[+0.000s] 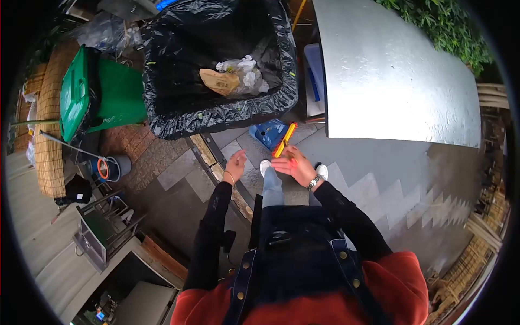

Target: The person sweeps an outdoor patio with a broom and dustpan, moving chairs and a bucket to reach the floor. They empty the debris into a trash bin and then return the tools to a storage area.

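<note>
My left hand [235, 167] is raised in front of me with its fingers apart and nothing in it. To its right, my right hand [295, 167] is held out with fingers stretched, also empty, a watch on its wrist. Just beyond my right hand, a yellow broom head [285, 140] with red bristles stands against a blue dustpan [268, 133] on the paving. Farther ahead is a large bin lined with a black bag [216, 120]. Inside it lie a brown paper bag [219, 82] and crumpled plastic and paper [248, 75].
A green wheeled bin [120, 93] stands at the left, with a grey bucket [120, 167] nearer. A large silvery panel [395, 76] fills the upper right. Metal-framed furniture [97, 238] is at the lower left. A stone edging strip [216, 170] crosses the ground beside my feet.
</note>
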Demonstrator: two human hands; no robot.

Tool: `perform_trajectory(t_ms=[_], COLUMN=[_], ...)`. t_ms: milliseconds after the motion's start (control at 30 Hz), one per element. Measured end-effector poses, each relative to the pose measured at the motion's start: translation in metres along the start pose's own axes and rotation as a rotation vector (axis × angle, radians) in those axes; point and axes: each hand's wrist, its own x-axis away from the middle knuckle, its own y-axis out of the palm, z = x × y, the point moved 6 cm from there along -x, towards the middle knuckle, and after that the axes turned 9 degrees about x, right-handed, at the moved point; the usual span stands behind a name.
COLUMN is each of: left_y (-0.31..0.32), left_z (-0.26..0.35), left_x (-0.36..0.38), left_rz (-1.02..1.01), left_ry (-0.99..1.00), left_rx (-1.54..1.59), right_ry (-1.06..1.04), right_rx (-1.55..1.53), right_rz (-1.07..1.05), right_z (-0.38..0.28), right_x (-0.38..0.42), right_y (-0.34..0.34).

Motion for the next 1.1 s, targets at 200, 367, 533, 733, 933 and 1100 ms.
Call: perform_trajectory(t_ms=[200,367,533,733,933,1100], left_y=[0.067,0.112,0.092,0.058,0.064,0.099], left_z=[-0.008,-0.045,-0.090,-0.082,-0.092,-0.134], left_x=[-0.131,-0.154,-0.149,-0.106,-0.033,-0.006], left_rz=[-0.044,-0.217,0.006,-0.040,0.099,0.364], left_ry=[-0.512,-0.785,-1.063,-1.041,-1.114,-1.151], left_rx=[0.173,-0.172,-0.335,-0.914,-0.311,-0.035], right_ry=[0.018,0.245,0.115,0.203,0.033,0.239], right_rx=[-0.450,-0.774,-0.636,0.305,0.944,0.608], right_rz=[0.186,0.213,0.358,0.757,1.087,0.903], right_z=[0.078,0.164,0.197,0.254,0.272,0.290], right_x=[0.148,0.177,0.235,0.343,0.318,0.233], right_y=[-0.065,-0.068,-0.089,-0.129,-0.214,-0.206])
